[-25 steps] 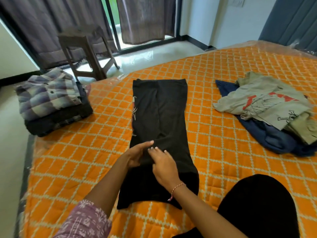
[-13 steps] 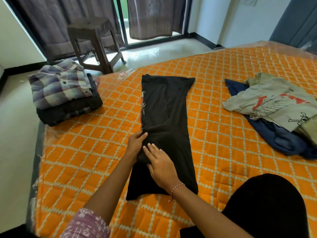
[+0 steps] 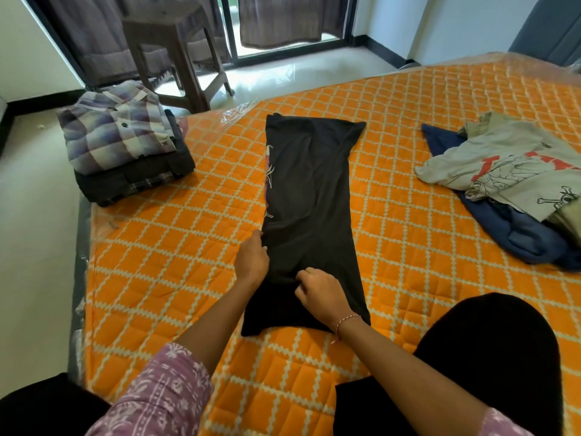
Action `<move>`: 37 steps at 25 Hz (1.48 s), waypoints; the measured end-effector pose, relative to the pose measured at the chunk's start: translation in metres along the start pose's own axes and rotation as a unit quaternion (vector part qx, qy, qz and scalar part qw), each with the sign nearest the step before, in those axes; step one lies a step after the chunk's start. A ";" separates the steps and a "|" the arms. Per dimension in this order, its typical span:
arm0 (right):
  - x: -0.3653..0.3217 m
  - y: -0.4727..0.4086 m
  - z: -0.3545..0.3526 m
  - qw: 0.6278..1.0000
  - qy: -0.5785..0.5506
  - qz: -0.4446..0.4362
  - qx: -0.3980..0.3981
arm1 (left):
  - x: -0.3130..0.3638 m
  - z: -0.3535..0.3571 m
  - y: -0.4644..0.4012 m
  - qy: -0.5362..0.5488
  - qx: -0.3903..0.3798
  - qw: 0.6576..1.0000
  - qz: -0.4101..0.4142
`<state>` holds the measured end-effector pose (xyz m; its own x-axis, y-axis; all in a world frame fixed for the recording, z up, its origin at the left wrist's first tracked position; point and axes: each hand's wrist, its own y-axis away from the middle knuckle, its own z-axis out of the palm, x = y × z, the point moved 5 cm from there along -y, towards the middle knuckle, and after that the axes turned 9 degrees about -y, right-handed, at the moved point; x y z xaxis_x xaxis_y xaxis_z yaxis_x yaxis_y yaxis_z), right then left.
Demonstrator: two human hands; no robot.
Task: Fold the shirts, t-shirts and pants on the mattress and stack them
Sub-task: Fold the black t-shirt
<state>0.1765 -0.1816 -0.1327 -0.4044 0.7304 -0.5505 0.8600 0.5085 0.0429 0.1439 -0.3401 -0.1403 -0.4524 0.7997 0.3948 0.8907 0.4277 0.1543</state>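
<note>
While both hands work on it, the black t-shirt point(image 3: 309, 196) lies flat in the middle of the orange quilted mattress point(image 3: 163, 247), folded lengthwise into a long narrow strip running away from the person, with a bit of pale print showing along its left edge. Left hand point(image 3: 252, 261) sits at the strip's left edge near the lower half, fingers curled and gripping the cloth at that edge; fingertips mostly hidden in the fabric. Right hand point(image 3: 320, 292) is on top of the strip just right of the left hand, fingers bent and pinching a bunch of black fabric, small wrinkles radiating from the pinch. Hands close together, not touching. A thin red-and-white thread bracelet point(image 3: 345, 320) on the right wrist; purple patterned sleeve point(image 3: 163, 391) on the left arm, another bit of the same sleeve at bottom right. Near end of the strip lies flat on the mattress below the hands. At the mattress's far left corner, a stack of folded clothes point(image 3: 125, 143): plaid shirt on top, dark garments under it. On the right side, well apart from the strip, an unfolded pile: beige printed t-shirt point(image 3: 509, 171) with red lettering and skull drawings lying over a navy garment point(image 3: 515, 231). Person's knee in black pants point(image 3: 490, 350) at lower right. Beyond the mattress, a brown stool point(image 3: 176, 55) on the shiny floor, in front of dark curtains point(image 3: 283, 20) and a glass door.
</note>
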 end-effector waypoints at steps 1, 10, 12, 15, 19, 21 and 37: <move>-0.001 -0.002 -0.002 0.998 -0.043 0.020 -0.038 | -0.003 -0.006 -0.001 -0.035 0.006 0.999 0.023; 0.034 -0.050 -0.040 0.982 -0.114 0.151 0.022 | 0.029 0.003 -0.004 -0.219 0.055 0.957 0.180; 0.050 -0.078 -0.053 0.972 -0.134 0.171 0.088 | 0.054 0.009 -0.024 -0.201 0.034 0.958 0.200; 0.089 -0.133 -0.076 0.945 -0.172 0.217 0.176 | 0.092 0.026 -0.069 -0.177 0.014 0.961 0.211; 0.160 -0.220 -0.105 0.870 -0.283 0.306 0.264 | 0.140 0.050 -0.144 -0.158 -0.022 0.955 0.251; 0.193 -0.268 -0.111 0.809 -0.382 0.347 0.283 | 0.163 0.058 -0.185 -0.137 -0.030 0.951 0.274; 0.173 -0.485 -0.162 0.848 -0.342 0.299 0.273 | 0.215 0.039 -0.325 0.449 -0.220 0.866 -0.028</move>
<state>-0.3605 -0.2279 -0.1133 0.2698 0.2534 -0.9290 0.9388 -0.2836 0.1954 -0.2451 -0.2909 -0.1410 -0.4530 0.0491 0.8901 0.8893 0.0956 0.4473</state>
